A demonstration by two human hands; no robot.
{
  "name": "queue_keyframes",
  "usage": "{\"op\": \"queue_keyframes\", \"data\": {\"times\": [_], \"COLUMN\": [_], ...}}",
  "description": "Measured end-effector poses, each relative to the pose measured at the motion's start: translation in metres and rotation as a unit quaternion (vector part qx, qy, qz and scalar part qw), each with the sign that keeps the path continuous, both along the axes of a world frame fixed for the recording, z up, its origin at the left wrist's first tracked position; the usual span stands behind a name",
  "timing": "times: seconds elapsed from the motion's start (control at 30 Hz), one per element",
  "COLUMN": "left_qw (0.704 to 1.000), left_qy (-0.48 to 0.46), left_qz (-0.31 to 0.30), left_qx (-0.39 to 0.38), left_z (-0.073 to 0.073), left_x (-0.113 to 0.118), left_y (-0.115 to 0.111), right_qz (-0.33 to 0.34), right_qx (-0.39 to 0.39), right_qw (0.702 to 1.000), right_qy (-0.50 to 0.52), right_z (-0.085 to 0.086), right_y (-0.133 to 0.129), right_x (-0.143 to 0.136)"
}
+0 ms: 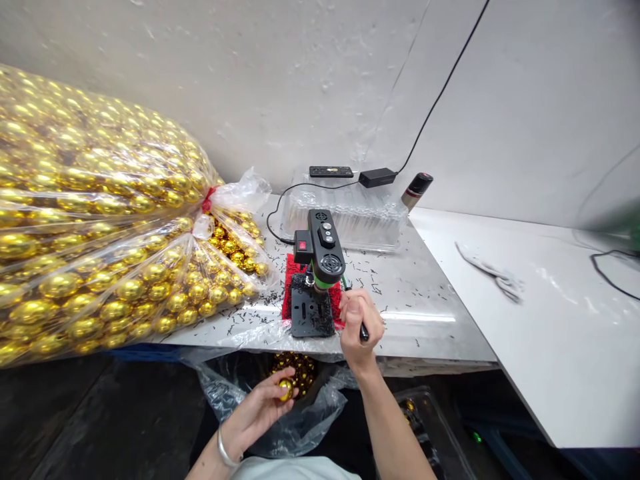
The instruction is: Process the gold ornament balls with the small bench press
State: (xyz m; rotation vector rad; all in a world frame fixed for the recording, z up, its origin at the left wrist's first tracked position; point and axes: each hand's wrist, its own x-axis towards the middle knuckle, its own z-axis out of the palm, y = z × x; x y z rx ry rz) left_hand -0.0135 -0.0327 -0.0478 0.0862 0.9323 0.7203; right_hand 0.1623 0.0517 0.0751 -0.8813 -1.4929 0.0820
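Note:
My left hand (pixel 263 400), with a silver bangle at the wrist, holds a shiny gold ball (pixel 286 389) between thumb and fingers. Below the table edge, an open clear plastic bag (pixel 320 417) with more gold balls (pixel 300 370) lies under that hand. My right hand (pixel 361 323) is wrapped round the black-ended lever handle (pixel 365 332) of a small black bench press (pixel 327 253). The press has a green ring, a side box with a red switch and a slotted black base plate (pixel 311 310). Its base stands on a red mat (pixel 289 293).
Large clear bags of gold balls (pixel 100 200) fill the left side. Behind the press are a clear plastic tray (pixel 350 213), a power adapter (pixel 377 177) with a cable, and a dark-capped bottle (pixel 417 190). Black scraps litter the table. A white tool (pixel 493 272) lies at right.

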Motion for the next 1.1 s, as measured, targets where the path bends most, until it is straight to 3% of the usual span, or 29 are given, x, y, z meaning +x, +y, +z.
{"op": "queue_keyframes", "data": {"times": [0.13,0.23,0.37,0.47,0.53,0.7,0.83,0.9,1.1], "left_qw": [0.991,0.976,0.951,0.912,0.867,0.710,0.630,0.613,0.613], "left_qy": [0.016,0.050,0.118,0.232,0.316,0.512,0.547,0.548,0.558], "left_qz": [0.015,0.054,0.087,0.081,0.057,0.002,-0.043,-0.057,-0.057], "left_qx": [0.129,0.205,0.271,0.328,0.382,0.484,0.549,0.566,0.556], "left_z": [0.051,0.067,0.056,0.040,0.032,0.024,0.028,0.030,0.025], "left_x": [-0.001,0.009,0.027,0.036,0.039,0.042,0.045,0.047,0.051], "left_y": [0.029,0.056,0.089,0.105,0.112,0.120,0.119,0.119,0.118], "right_qz": [-0.003,0.002,0.009,0.011,0.009,0.012,0.018,0.017,0.012], "right_qx": [-0.003,0.000,0.000,-0.002,-0.005,-0.001,0.004,0.004,0.006], "right_qw": [1.000,1.000,1.000,0.999,0.999,0.999,0.999,0.998,0.999], "right_qy": [0.004,-0.002,-0.018,-0.031,-0.036,-0.038,-0.048,-0.052,-0.053], "right_z": [-0.001,-0.003,-0.004,-0.004,-0.005,-0.007,-0.009,-0.010,-0.016], "right_y": [0.000,0.000,0.000,-0.001,-0.002,-0.001,-0.001,-0.001,-0.002], "right_x": [-0.001,0.000,0.002,0.003,0.003,0.004,0.006,0.006,0.007]}}
